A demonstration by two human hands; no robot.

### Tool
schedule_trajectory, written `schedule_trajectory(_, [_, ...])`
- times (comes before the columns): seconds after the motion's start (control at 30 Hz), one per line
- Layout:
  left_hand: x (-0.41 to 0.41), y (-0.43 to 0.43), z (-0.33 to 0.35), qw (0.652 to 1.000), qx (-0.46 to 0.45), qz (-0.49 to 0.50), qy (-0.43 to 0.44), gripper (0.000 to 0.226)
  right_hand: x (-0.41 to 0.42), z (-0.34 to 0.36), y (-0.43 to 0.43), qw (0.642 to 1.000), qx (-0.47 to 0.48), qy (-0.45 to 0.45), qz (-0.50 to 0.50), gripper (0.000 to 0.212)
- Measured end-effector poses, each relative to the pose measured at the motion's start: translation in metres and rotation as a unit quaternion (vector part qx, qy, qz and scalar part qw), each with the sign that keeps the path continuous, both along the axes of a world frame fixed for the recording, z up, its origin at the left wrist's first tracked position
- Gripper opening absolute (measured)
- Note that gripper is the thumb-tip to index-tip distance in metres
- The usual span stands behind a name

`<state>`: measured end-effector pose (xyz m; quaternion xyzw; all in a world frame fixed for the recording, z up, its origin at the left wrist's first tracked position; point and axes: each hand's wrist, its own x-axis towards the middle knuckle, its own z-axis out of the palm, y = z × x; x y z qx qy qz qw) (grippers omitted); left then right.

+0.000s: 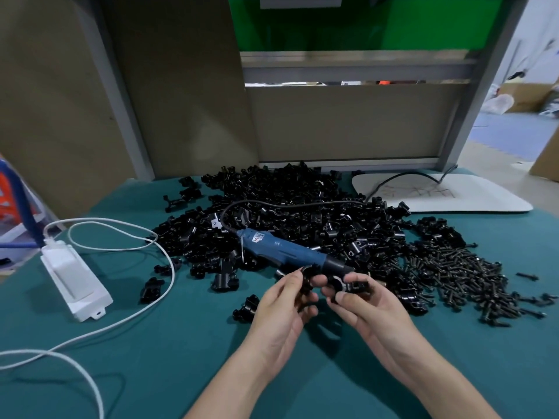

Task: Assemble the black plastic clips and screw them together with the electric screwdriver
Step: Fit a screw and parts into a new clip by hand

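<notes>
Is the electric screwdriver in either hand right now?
No, the screwdriver lies on the clip pile; the left hand and right hand each hold a black clip piece.

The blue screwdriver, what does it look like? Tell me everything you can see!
The electric screwdriver has a blue plastic-looking body with a white label, a black nose and a black cable curling from its back end. It lies on its side on the pile of black clips, nose pointing toward the left hand and right hand. Neither hand grips it; each holds a clip.

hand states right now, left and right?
Left hand: fingers pinch a black clip piece.
Right hand: fingers pinch a second clip piece.
</notes>
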<state>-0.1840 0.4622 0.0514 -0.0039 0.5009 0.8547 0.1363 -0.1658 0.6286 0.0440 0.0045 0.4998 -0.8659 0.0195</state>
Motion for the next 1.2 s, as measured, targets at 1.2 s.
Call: schedule_trajectory(1.2, [0.015,0.01,-0.009,0.95,-0.22,-0.009,0.221,0.038,-0.001,-0.01,0.001,0.988,0.134,0.077,-0.019,0.036])
